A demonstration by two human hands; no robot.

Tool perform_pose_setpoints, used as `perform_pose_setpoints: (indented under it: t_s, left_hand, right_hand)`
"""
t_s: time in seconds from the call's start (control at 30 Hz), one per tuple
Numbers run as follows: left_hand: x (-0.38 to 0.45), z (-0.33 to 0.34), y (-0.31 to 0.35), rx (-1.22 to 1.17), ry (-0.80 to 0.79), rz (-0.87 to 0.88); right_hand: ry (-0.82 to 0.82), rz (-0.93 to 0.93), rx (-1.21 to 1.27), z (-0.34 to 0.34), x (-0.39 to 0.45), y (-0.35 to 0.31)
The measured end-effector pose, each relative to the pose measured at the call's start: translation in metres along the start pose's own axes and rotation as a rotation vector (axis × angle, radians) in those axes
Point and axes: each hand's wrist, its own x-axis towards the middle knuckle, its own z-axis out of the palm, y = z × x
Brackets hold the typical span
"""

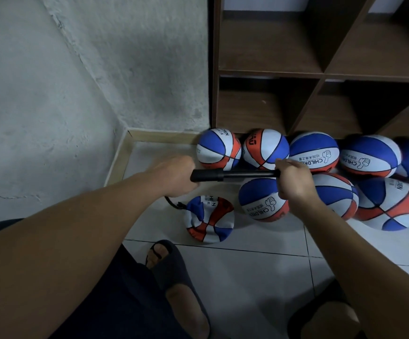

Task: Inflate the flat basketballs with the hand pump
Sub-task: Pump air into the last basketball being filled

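Note:
A black hand pump (225, 175) lies level between my hands. My left hand (176, 176) grips its barrel end, and my right hand (294, 179) grips the handle end, with the rod drawn out. A thin black hose (173, 204) runs down from the pump to a flat, crumpled blue, white and orange basketball (209, 220) on the tiled floor. Several round basketballs of the same colours sit behind and to the right, one (262, 204) just under my right hand.
A dark wooden shelf unit (321, 74) with open compartments stands behind the balls. A rough grey wall (76, 81) and a wooden skirting (120, 157) close off the left corner. My feet in dark slippers (174, 272) rest on the white tiles near the flat ball.

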Motion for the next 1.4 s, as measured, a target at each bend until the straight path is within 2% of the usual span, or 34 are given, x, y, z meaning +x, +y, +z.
perform_pose_setpoints:
  t_s: [0.1,0.27,0.73,0.83,0.93,1.03,1.27,1.4]
  left_hand:
    - [-0.004,0.003,0.011,0.058,0.014,0.013]
    - [-0.006,0.001,0.016,0.215,0.078,0.084]
    - [0.0,0.007,0.016,0.195,0.06,0.161]
    - [0.004,0.005,0.005,0.153,0.054,0.108]
    - [0.008,0.001,-0.011,0.073,0.027,0.029]
    - [0.008,0.003,-0.007,0.024,0.012,0.041]
    - [0.002,0.005,0.007,0.171,0.052,0.065]
    - [-0.003,0.011,0.013,0.16,0.028,0.085]
  right_hand:
    - [0.043,-0.045,-0.032,0.017,-0.013,0.003]
    - [0.01,-0.145,-0.093,0.05,-0.04,0.008]
    - [-0.187,-0.146,-0.079,0.066,-0.047,0.007]
    - [-0.168,-0.187,-0.091,0.045,-0.028,0.003]
    - [-0.088,-0.092,-0.049,0.011,-0.004,-0.004]
    - [-0.044,-0.034,-0.031,-0.003,0.004,-0.005]
    - [-0.052,-0.076,-0.089,0.044,-0.027,0.005]
    - [-0.089,-0.143,-0.114,0.063,-0.043,0.004]
